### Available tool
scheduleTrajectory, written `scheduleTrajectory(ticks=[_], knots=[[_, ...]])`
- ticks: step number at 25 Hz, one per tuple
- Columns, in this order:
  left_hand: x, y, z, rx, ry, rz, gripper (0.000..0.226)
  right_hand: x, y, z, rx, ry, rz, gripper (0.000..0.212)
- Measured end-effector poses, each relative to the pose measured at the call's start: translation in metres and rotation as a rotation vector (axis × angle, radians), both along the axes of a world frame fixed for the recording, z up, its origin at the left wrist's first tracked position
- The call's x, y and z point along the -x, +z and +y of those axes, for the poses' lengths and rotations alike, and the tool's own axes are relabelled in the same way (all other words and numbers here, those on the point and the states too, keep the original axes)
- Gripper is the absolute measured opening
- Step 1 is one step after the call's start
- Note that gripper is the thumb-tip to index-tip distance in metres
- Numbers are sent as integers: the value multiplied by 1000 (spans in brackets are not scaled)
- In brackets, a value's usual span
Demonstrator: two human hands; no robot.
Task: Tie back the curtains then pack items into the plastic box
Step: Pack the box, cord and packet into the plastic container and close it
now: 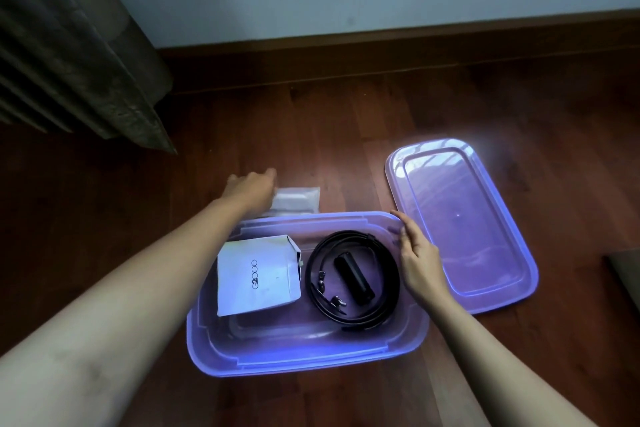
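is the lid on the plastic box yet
No, the lid lies flat on the floor to the right of the open plastic box.

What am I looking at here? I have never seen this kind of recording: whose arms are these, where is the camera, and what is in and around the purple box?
No machine here: a person wears one camera on the head, looking down at their own bare arms. The left hand reaches past the plastic box onto a clear packet on the wooden floor; whether it grips is unclear. The right hand rests open against the box's right rim. Inside lie a white pouch, a coiled black strap and a small black object within the coil. The lid lies on the floor to the right; a curtain hangs at upper left.
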State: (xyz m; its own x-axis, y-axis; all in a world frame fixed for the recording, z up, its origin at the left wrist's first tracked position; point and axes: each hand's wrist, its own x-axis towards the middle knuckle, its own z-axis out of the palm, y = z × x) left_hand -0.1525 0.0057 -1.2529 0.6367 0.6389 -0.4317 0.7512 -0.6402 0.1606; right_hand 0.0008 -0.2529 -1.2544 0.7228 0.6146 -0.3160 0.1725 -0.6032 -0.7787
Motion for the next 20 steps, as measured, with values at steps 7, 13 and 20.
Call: scheduleTrajectory(ticks=[7, 13, 20], knots=[[-8, 40, -18, 180, -63, -688, 28, 1, -1, 0, -7, -3, 11, 34], [-6, 47, -95, -453, -834, -891, 11, -2, -7, -2, -83, 5, 80, 31], [-13, 22, -123, -692, -962, -647, 16, -6, -12, -3, -225, -31, 240, 36]])
